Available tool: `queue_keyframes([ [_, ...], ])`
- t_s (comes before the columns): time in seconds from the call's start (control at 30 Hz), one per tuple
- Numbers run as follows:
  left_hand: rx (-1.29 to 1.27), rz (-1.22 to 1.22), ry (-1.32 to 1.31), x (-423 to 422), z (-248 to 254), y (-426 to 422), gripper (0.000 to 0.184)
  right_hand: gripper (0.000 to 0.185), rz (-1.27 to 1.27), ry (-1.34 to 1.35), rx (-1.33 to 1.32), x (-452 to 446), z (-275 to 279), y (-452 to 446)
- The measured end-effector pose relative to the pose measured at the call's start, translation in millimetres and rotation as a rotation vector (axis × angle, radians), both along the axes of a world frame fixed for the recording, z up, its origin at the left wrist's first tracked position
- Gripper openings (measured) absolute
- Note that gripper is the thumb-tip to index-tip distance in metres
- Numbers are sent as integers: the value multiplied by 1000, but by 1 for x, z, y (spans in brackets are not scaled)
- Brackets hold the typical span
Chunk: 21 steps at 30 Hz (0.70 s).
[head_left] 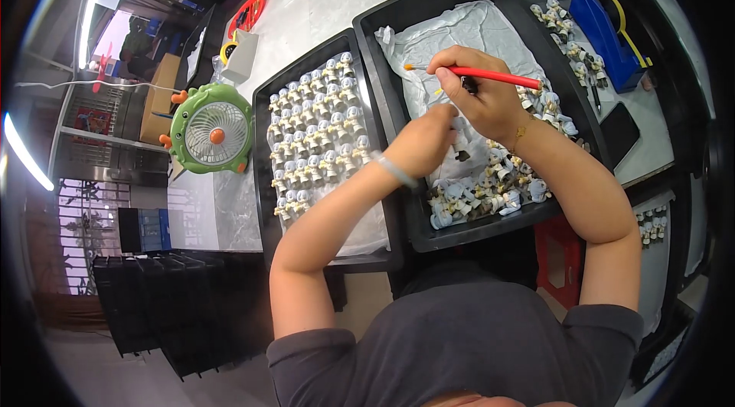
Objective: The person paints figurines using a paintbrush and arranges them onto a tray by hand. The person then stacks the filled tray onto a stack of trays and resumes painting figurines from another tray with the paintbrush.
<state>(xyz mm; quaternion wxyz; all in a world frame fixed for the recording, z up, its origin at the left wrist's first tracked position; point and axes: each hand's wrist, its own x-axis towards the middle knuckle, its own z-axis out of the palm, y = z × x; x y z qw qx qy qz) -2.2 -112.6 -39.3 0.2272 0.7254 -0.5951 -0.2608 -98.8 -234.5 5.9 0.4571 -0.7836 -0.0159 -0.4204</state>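
My right hand [482, 93] is closed around a red-handled paintbrush [498, 75]. The brush's orange-brown tip points left, over the white liner sheet. Just below and to the left, my left hand [429, 139] is pinched closed, and a small white-haired figurine [460, 148] shows at its fingers, partly hidden. A small dark piece under my right fingers is too covered to name. Both hands are above a black tray [417, 212], where many similar figurines [490, 185] lie heaped along the near and right sides.
On the left, a second black tray [260, 147] holds figurines standing in rows. Beyond it are a green fan [210, 131] and a white tape dispenser [241, 58]. To the right sit a blue tape dispenser [609, 35], more figurines [578, 58] and a dark phone [619, 134].
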Motion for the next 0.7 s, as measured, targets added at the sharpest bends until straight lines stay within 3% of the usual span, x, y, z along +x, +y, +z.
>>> queue_keyframes([
  [0.13, -179, 276, 1071, 2, 41, 58, 33, 9, -8, 27, 60, -1, 5, 2],
  [0.2, -210, 323, 1292, 5, 48, 83, 41, 9, 0, 51, 52, -1, 5, 4],
  [0.27, -280, 228, 1552, 8, 52, 101, 64, 9, 5, 74, 25, 0, 3, 6],
  [0.37, -381, 102, 1428, 10, 43, 118, 80, 9, 24, 85, 60, 2, -1, 6],
  [0.6, -421, 26, 1167, 9, 42, 125, 80, 10, 53, 142, 137, 5, -9, 1],
  [0.63, -389, 109, 1036, 8, 43, 127, 73, 10, 51, 145, 134, 5, -8, 1],
  [0.7, -415, 151, 298, 7, 42, 131, 68, 10, 47, 152, 124, 5, -8, 1],
])
